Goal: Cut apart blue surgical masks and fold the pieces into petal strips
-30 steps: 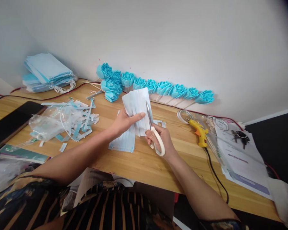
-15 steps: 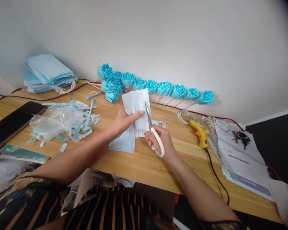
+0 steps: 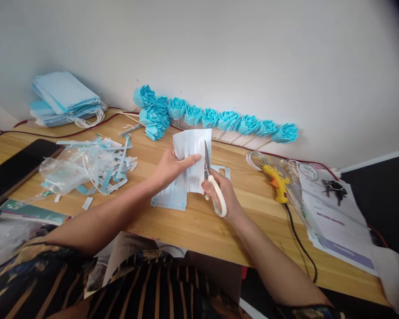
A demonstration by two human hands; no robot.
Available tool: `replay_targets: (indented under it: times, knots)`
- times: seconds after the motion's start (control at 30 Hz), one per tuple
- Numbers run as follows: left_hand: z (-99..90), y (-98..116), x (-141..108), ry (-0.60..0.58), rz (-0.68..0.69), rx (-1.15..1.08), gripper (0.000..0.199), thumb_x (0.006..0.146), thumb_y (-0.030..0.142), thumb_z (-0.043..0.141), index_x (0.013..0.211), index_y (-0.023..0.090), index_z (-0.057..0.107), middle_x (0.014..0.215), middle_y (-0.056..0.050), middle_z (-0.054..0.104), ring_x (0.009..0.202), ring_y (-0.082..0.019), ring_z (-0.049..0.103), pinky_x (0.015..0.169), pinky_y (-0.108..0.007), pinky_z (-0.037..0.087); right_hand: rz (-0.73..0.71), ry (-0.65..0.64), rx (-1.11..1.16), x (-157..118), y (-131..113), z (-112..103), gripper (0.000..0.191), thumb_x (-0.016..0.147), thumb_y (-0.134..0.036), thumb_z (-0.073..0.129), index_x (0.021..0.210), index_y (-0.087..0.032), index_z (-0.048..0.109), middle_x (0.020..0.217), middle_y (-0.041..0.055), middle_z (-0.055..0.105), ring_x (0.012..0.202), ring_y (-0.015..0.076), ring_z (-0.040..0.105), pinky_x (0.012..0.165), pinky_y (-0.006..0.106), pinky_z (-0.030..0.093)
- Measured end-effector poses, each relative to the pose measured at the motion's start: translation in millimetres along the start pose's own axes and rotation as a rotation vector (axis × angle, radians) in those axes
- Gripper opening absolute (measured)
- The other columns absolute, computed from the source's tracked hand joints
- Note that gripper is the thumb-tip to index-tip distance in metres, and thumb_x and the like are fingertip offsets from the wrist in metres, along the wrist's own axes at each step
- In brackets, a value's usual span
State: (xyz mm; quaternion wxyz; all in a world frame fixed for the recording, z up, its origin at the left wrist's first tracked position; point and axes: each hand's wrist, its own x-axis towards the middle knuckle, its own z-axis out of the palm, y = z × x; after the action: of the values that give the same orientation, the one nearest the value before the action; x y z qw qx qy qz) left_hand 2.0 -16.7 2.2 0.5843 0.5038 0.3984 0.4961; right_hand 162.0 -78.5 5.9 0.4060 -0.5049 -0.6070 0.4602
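My left hand (image 3: 173,167) pinches a pale blue pleated face mask (image 3: 194,144) without visible ear loops, thumb on top and fingers underneath. The mask is held up off the table. White-handled scissors (image 3: 220,197) are gripped in my right hand (image 3: 225,195), their blades pointing away from me and lying along the mask's right part. Below my left hand, more flat mask pieces (image 3: 169,199) lie on the wooden table (image 3: 199,239). A few small cut strips (image 3: 226,172) rest just beyond my right hand.
Blue flowers on sticks (image 3: 209,117) line the wall. At left are stacked masks (image 3: 66,93), a phone (image 3: 18,166) and a heap of cut scraps with a clear bag (image 3: 76,168). A yellow glue gun (image 3: 277,184), papers (image 3: 335,226) and keys (image 3: 334,188) lie to the right.
The mask has shifted slightly right and down. The scissors have moved a little relative to it, with the blades still along its right part. Both hands keep their hold.
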Motion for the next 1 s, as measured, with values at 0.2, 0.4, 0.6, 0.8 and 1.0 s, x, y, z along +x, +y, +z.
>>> replay_targets:
  times: [0.2, 0.4, 0.6, 0.8, 1.0]
  knots:
    - [1.6, -5, 0, -0.02, -0.011, 0.024, 0.044, 0.068, 0.043, 0.081, 0.097, 0.012, 0.068, 0.094, -0.011, 0.075, 0.087, -0.026, 0.071, 0.071, -0.034, 0.059, 0.004, 0.019, -0.025, 0, 3, -2, 0.056, 0.072, -0.077, 0.062, 0.076, -0.022, 0.052, 0.058, -0.0039, 0.044, 0.053, 0.0119, 0.042, 0.049, 0.027, 0.032]
    - [2.2, -3, -1, -0.028, -0.017, 0.023, 0.045, 0.068, 0.041, 0.081, 0.099, 0.012, 0.068, 0.098, -0.012, 0.075, 0.09, -0.027, 0.071, 0.075, -0.036, 0.059, 0.017, 0.03, -0.033, -1, 5, -2, 0.054, 0.073, -0.074, 0.064, 0.074, -0.022, 0.05, 0.056, -0.0043, 0.043, 0.05, 0.0109, 0.038, 0.048, 0.027, 0.03]
    - [2.0, -2, -1, -0.038, -0.009, 0.018, 0.044, 0.069, 0.041, 0.081, 0.098, 0.011, 0.068, 0.098, -0.012, 0.075, 0.089, -0.026, 0.071, 0.074, -0.035, 0.059, -0.002, 0.046, -0.017, 0, 4, -2, 0.053, 0.072, -0.072, 0.068, 0.071, -0.021, 0.051, 0.054, -0.0047, 0.041, 0.049, 0.0103, 0.037, 0.045, 0.026, 0.028]
    - [1.6, -4, -1, -0.037, -0.001, 0.025, 0.044, 0.067, 0.043, 0.081, 0.097, 0.013, 0.068, 0.098, -0.012, 0.075, 0.089, -0.026, 0.071, 0.074, -0.035, 0.059, 0.008, 0.045, 0.014, -1, 6, -1, 0.052, 0.072, -0.07, 0.069, 0.068, -0.021, 0.05, 0.053, -0.0051, 0.04, 0.046, 0.0095, 0.037, 0.043, 0.025, 0.029]
    - [2.4, -2, -1, -0.04, 0.0, 0.005, 0.042, 0.068, 0.041, 0.081, 0.096, 0.013, 0.068, 0.096, -0.011, 0.075, 0.088, -0.026, 0.071, 0.074, -0.035, 0.059, 0.028, 0.057, 0.056, -2, 11, 0, 0.049, 0.072, -0.066, 0.072, 0.069, -0.021, 0.051, 0.053, -0.0055, 0.041, 0.045, 0.0089, 0.038, 0.041, 0.025, 0.029]
